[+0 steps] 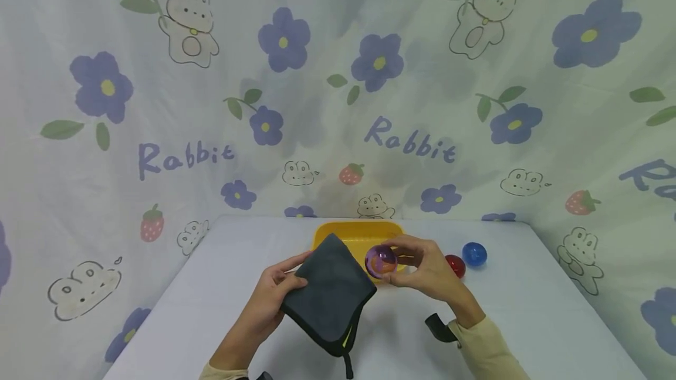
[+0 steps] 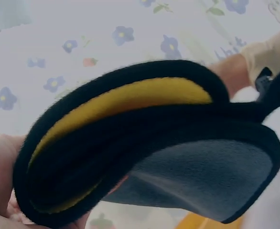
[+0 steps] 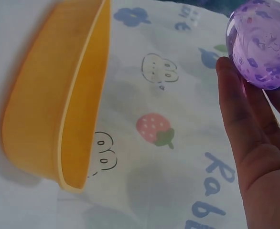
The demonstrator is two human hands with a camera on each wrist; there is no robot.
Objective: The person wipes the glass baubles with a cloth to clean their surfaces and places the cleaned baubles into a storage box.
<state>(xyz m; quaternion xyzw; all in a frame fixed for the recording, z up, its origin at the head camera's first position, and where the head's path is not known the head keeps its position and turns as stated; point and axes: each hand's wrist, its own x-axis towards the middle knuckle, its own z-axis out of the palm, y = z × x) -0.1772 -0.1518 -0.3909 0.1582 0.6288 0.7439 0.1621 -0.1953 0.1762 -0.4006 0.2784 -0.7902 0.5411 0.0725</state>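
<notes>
Grey pouch (image 1: 330,293), mouth gaping, gripped in left hand (image 1: 271,296); right hand (image 1: 429,267) pinches purple ball (image 1: 380,260) beside it, likely a carrying step, next move calling for steady fingers.

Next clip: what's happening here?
A person's left hand grips a dark pouch, open on a yellow lining, while the right hand holds a see-through purple ball beside it. In the head view a yellow tray shows behind them; a red ball and a blue ball are on the table to the right.
</notes>
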